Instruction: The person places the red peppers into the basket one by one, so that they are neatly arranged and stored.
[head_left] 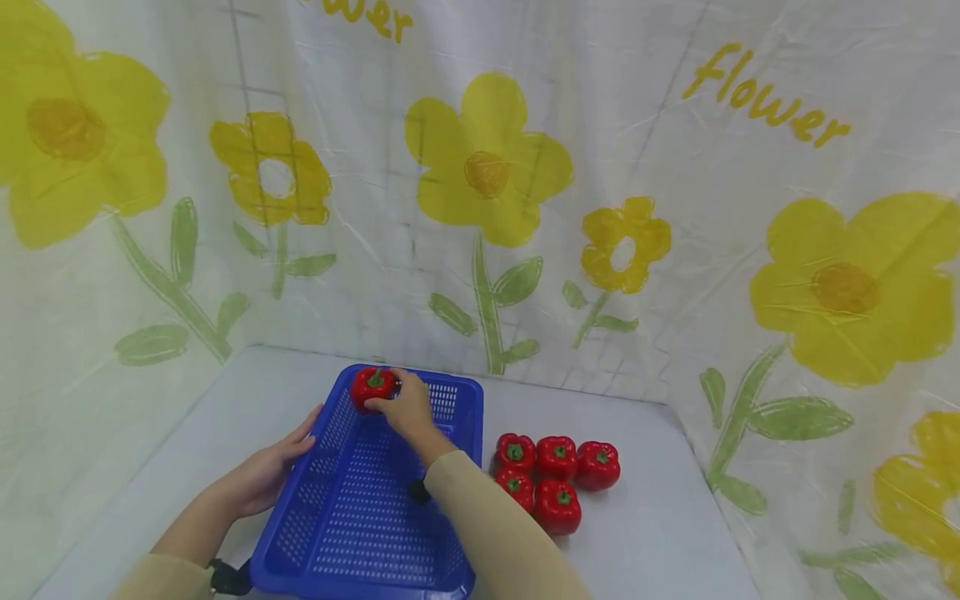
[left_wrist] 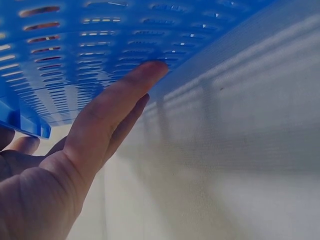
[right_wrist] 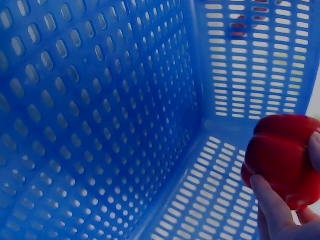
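Observation:
My right hand [head_left: 409, 410] grips a red bell pepper [head_left: 370, 385] with a green stem, over the far left corner of the blue basket [head_left: 330, 487]. In the right wrist view, fingers and thumb wrap the pepper [right_wrist: 280, 155] close to the perforated walls. Along the basket's left side, my left hand [head_left: 262, 473] rests with its fingers extended at the rim. The left wrist view shows that hand's thumb [left_wrist: 117, 105] lying straight against the slotted outer wall [left_wrist: 100, 45].
Several red bell peppers [head_left: 557, 457] stand grouped on the white table [head_left: 645, 533], right of the basket, partly behind my right sleeve [head_left: 495, 525]. A white curtain [head_left: 360, 275] with painted yellow flowers hangs behind the table.

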